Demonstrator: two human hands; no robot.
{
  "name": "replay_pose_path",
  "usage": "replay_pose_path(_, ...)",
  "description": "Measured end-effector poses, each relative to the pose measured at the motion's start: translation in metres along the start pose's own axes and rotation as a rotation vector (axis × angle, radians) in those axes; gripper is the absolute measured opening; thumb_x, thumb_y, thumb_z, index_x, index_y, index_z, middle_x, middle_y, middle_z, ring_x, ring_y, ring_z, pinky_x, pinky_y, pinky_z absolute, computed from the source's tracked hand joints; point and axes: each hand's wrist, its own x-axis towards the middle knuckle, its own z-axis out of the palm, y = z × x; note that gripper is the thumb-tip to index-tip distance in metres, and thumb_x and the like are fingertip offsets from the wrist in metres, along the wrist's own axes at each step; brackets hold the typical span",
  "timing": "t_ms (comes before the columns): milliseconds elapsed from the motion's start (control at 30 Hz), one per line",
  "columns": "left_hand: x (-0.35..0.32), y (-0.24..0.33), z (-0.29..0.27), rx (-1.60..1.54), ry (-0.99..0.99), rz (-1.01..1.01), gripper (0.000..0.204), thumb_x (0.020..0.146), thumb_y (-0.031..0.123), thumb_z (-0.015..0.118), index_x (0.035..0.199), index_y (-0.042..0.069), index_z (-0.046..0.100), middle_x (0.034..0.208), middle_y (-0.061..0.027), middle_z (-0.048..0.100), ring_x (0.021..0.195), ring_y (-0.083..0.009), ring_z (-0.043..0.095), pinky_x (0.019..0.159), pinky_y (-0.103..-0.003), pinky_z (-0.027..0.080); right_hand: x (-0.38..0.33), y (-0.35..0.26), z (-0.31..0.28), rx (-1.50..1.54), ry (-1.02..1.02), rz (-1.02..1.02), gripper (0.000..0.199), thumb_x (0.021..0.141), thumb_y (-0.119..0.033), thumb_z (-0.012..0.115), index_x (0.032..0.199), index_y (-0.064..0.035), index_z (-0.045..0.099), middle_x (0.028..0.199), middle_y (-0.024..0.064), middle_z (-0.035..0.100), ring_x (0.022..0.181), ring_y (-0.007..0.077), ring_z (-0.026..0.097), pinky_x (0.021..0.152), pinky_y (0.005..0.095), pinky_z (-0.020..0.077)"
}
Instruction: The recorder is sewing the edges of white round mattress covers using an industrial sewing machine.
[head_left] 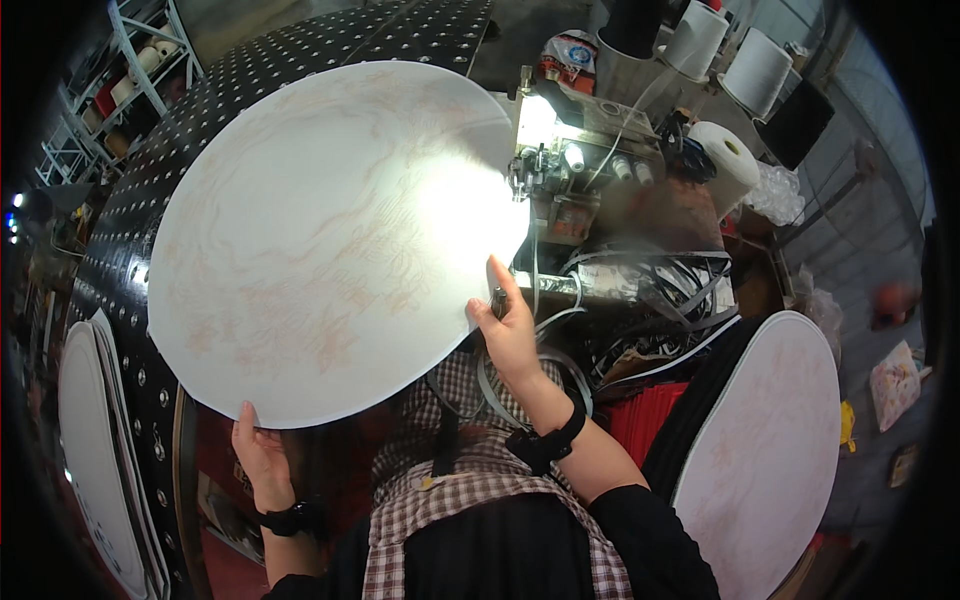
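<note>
A large round white fabric panel [320, 240] with a faint pinkish pattern lies over a black perforated table [130, 190]. My left hand [258, 452] grips its near edge at the lower left. My right hand [508, 325] holds the panel's right edge, index finger stretched up, right beside the sewing machine [570, 190]. A lamp on the machine lights the panel's right side brightly. Both wrists wear black bands.
White thread cones [755, 70] and a roll [728, 160] stand behind the machine. Dark trim strips [650, 300] pile up to its right. Another round pale panel [765, 450] leans at the right. More white panels [95, 450] are stacked at the left. Shelving [130, 80] is far left.
</note>
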Motion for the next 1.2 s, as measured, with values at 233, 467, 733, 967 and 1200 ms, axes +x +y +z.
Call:
replay_pose_path(233,-0.017,-0.020,0.007,0.077,-0.047,-0.024,0.023,0.088,0.014,0.055,0.107,0.001,0.052,0.101,-0.0074,0.061,0.089,-0.0170,0.061,0.075,-0.030,0.051,-0.025,-0.007,0.018,-0.022,-0.079,0.093,0.062,0.080,0.005,0.055,0.137,-0.0023,0.030,0.136,0.0138,0.036,0.121,0.0191,0.039,0.099,0.0296,0.0337)
replay_pose_path(467,-0.002,-0.003,0.007,0.059,-0.030,0.006,0.020,0.087,0.015,0.057,0.102,0.003,0.054,0.097,-0.0048,0.062,0.085,-0.0125,0.061,0.072,-0.025,0.051,0.013,-0.009,-0.011,0.116,0.004,0.069,0.058,0.082,0.008,0.050,0.136,0.0018,0.029,0.130,0.0138,0.041,0.111,0.0166,0.046,0.092,0.0271,0.0392)
replay_pose_path(733,-0.022,-0.028,0.014,0.072,-0.136,-0.184,0.019,0.087,0.014,0.058,0.103,0.005,0.054,0.096,-0.0043,0.062,0.083,-0.0128,0.061,0.070,-0.025,0.050,-0.017,-0.002,0.016,-0.120,-0.067,-0.024,0.063,0.081,0.005,0.055,0.137,0.0015,0.027,0.134,0.0154,0.038,0.117,0.0188,0.044,0.096,0.0282,0.0368)
replay_pose_path(967,0.002,-0.004,0.012,0.049,-0.066,-0.022,0.027,0.087,0.015,0.057,0.109,0.000,0.051,0.104,-0.0067,0.060,0.091,-0.0168,0.060,0.075,-0.029,0.050,0.013,-0.009,-0.009,0.085,0.053,0.070,0.060,0.082,0.005,0.054,0.137,-0.0001,0.029,0.118,0.0090,0.041,0.097,0.0124,0.046,0.081,0.0239,0.0411)
replay_pose_path(1200,-0.031,-0.031,0.024,0.099,-0.133,-0.155,0.024,0.086,0.012,0.058,0.110,0.008,0.051,0.099,-0.0022,0.061,0.084,-0.0120,0.061,0.069,-0.025,0.049,-0.018,0.000,0.012,-0.033,-0.093,0.050,0.061,0.081,0.004,0.056,0.136,-0.0003,0.031,0.135,0.0148,0.037,0.123,0.0206,0.038,0.100,0.0300,0.0322)
